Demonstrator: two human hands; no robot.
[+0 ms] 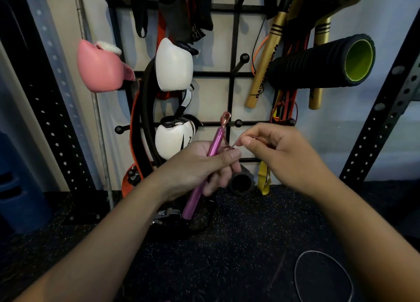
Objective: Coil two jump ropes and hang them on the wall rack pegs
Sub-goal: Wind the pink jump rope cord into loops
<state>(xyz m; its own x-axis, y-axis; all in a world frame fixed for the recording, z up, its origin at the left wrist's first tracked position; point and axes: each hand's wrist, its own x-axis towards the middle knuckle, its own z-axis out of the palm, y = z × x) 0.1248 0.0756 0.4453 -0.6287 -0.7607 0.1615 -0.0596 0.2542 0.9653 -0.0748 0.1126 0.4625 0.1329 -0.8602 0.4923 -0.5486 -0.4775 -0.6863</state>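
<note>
Left hand (200,165) grips slim metallic-pink jump-rope handle (205,163) (thin reddish cord (234,145) attached).

head view, facing forward-down, close on wall rack (234,74).

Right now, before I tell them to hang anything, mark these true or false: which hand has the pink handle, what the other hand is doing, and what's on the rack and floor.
1. The left hand grips the pink jump rope handle. True.
2. The right hand is empty and hangs open. False: it pinches the thin rope cord beside the handle.
3. A pink boxing glove hangs on the wall rack, left of a white boxing glove. True.
4. The foam roller lies on the floor. False: it sits up on the rack at the right.
5. A thin cord loop lies on the dark floor. True.
</note>
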